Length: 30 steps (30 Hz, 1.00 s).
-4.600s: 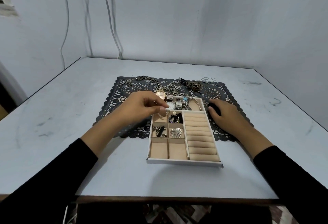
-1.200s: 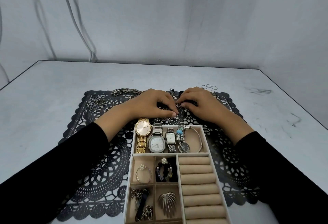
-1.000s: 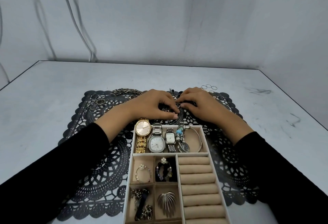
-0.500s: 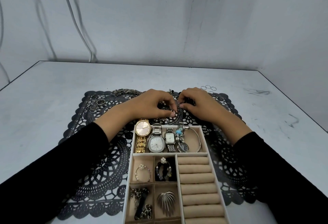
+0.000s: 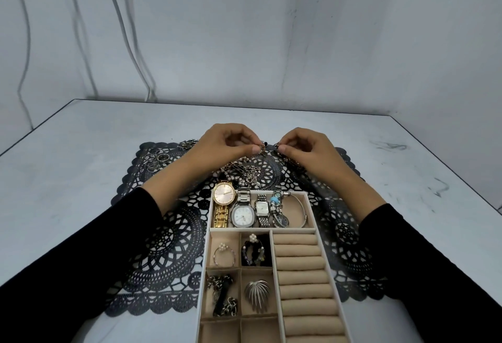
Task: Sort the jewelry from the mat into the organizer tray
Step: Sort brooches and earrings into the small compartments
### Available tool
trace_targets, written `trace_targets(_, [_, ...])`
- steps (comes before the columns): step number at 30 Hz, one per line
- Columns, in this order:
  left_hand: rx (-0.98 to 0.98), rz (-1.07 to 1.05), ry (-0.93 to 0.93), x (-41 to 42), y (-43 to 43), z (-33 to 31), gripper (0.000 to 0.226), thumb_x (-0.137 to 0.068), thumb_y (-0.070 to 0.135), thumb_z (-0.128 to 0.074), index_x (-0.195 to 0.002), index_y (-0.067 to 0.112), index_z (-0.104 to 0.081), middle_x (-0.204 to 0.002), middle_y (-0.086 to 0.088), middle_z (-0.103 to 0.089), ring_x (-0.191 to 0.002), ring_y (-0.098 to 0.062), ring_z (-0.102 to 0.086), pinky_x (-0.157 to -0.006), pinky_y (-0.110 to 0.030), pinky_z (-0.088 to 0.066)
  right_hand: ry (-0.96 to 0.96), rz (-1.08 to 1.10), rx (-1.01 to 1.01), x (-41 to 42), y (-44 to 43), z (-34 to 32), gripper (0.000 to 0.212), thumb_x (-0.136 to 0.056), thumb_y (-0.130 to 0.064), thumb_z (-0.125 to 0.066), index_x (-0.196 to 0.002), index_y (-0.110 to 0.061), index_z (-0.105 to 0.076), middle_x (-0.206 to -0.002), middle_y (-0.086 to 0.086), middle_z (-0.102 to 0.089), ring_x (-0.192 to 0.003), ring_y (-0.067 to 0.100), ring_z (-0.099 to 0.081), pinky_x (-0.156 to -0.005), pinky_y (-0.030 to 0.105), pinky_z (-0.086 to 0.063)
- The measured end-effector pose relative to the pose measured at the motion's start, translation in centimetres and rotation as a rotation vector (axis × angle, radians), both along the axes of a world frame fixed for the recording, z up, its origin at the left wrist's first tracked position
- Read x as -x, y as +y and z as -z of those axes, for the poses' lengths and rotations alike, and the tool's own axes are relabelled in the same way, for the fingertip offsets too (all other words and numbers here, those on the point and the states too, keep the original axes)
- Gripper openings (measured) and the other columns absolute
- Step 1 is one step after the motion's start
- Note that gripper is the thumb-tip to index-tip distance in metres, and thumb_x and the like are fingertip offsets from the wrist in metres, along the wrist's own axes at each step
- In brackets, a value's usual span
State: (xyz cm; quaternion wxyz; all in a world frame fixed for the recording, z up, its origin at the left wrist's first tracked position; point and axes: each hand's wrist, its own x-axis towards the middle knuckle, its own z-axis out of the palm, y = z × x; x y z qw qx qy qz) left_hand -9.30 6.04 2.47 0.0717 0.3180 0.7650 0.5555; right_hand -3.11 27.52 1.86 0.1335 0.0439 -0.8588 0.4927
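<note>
My left hand and my right hand are raised above the far middle of the black lace mat. Each pinches one end of a chain-like jewelry piece; part of it hangs down by my right palm. Below them a tangle of pearl and metal jewelry lies on the mat. The beige organizer tray sits near me. Its far compartment holds a gold watch, two silver watches and a bead bracelet. Small compartments hold a pearl ring, a dark bracelet, a chain and a silver shell brooch.
Several silver rings lie at the mat's far left corner, with a chain link piece behind them. Padded ring rolls fill the tray's right column. Cables hang down the wall behind the grey table.
Both hands have lifted off the mat and moved apart, pulling a jewelry piece up from the tangle and stretching it between them. Earlier they were working low in the pile.
</note>
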Motion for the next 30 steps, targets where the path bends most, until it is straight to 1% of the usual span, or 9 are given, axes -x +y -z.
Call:
trace_targets(2, [-0.043,-0.042,-0.016,-0.3,-0.4,-0.3,0.011,-0.080,0.013,-0.078,-0.089,0.017,-0.074,-0.089,-0.009,-0.074,-0.085,-0.017,-0.067,-0.087,-0.037,-0.056,0.004,-0.010,0.069,-0.7,-0.4,-0.5,0.007,-0.086,-0.017,-0.069,-0.091,-0.012,-0.068,-0.085,0.004,-0.070,-0.074,0.004,-0.060,-0.071,0.013,-0.047])
trace_targets(4, [-0.072,-0.072,-0.011,-0.8,-0.9,-0.7,0.012,-0.079,0.013,-0.079,-0.089,0.018,-0.074,-0.094,-0.013,-0.074,-0.089,-0.026,-0.068,-0.093,-0.046,-0.053,0.001,-0.021,0.129,-1.3,-0.8,-0.9,0.009,-0.086,-0.016,-0.069,-0.092,-0.010,-0.068,-0.087,0.008,-0.072,-0.077,0.006,-0.063,-0.075,0.014,-0.048])
trace_targets(8, [-0.080,-0.118,0.004,-2.0,-1.8,-1.6,0.013,-0.081,0.010,-0.077,-0.094,0.010,-0.072,-0.095,-0.011,-0.075,-0.090,-0.022,-0.072,-0.091,-0.039,-0.054,-0.002,-0.023,0.230,-2.3,-1.5,-1.5,0.011,-0.084,-0.015,-0.071,-0.092,-0.008,-0.068,-0.089,0.008,-0.072,-0.082,0.008,-0.064,-0.082,0.020,-0.049])
trace_targets(12, [-0.107,-0.160,0.010,-3.4,-2.8,-2.2,0.013,-0.080,0.012,-0.077,-0.092,0.013,-0.072,-0.094,-0.008,-0.075,-0.089,-0.025,-0.074,-0.085,-0.030,-0.057,0.012,-0.031,0.301,-3.5,-2.3,-2.0,0.011,-0.083,-0.011,-0.071,-0.093,-0.007,-0.068,-0.095,0.010,-0.073,-0.085,0.009,-0.065,-0.086,0.022,-0.050])
trace_targets(17, [-0.127,-0.205,0.030,-5.4,-4.2,-2.6,0.014,-0.078,0.016,-0.079,-0.091,0.016,-0.072,-0.091,-0.002,-0.076,-0.085,-0.018,-0.074,-0.086,-0.029,-0.056,0.010,-0.043,0.313,-5.4,-2.7,-2.3,0.009,-0.082,-0.014,-0.072,-0.091,-0.013,-0.070,-0.091,0.005,-0.074,-0.089,0.015,-0.067,-0.092,0.033,-0.051])
trace_targets(21, [-0.130,-0.242,0.028,-7.2,-5.4,-2.8,0.013,-0.078,0.017,-0.080,-0.088,0.019,-0.073,-0.089,0.000,-0.076,-0.085,-0.016,-0.074,-0.083,-0.025,-0.054,0.014,-0.068,0.344,-7.0,-3.1,-2.4,0.007,-0.081,-0.020,-0.074,-0.088,-0.019,-0.072,-0.091,0.005,-0.074,-0.083,0.027,-0.056,-0.080,0.045,-0.040])
trace_targets(25, [-0.150,-0.251,0.014,-9.3,-6.5,-2.7,0.014,-0.077,0.014,-0.080,-0.091,0.014,-0.073,-0.087,-0.003,-0.076,-0.087,-0.018,-0.074,-0.083,-0.029,-0.055,0.037,-0.085,0.344,-8.6,-3.8,-2.7,0.011,-0.081,-0.013,-0.072,-0.092,-0.013,-0.072,-0.093,0.005,-0.073,-0.088,0.014,-0.065,-0.088,0.033,-0.050])
trace_targets(28, [-0.181,-0.247,-0.009,-10.8,-7.0,-2.6,0.015,-0.075,0.015,-0.080,-0.089,0.015,-0.074,-0.090,-0.010,-0.075,-0.092,-0.036,-0.071,-0.089,-0.049,-0.054,0.042,-0.116,0.334,-9.8,-4.3,-2.7,0.013,-0.081,-0.012,-0.072,-0.093,-0.011,-0.072,-0.091,0.002,-0.074,-0.089,0.012,-0.067,-0.082,0.024,-0.052])
trace_targets(30, [-0.198,-0.246,-0.015,-11.8,-7.4,-2.4,0.018,-0.070,0.023,-0.081,-0.086,0.019,-0.074,-0.090,-0.008,-0.075,-0.090,-0.029,-0.072,-0.091,-0.046,-0.054,0.040,-0.136,0.331,-10.6,-4.6,-2.5,0.014,-0.081,-0.011,-0.072,-0.094,-0.010,-0.073,-0.090,0.004,-0.074,-0.088,0.014,-0.067,-0.082,0.023,-0.053])
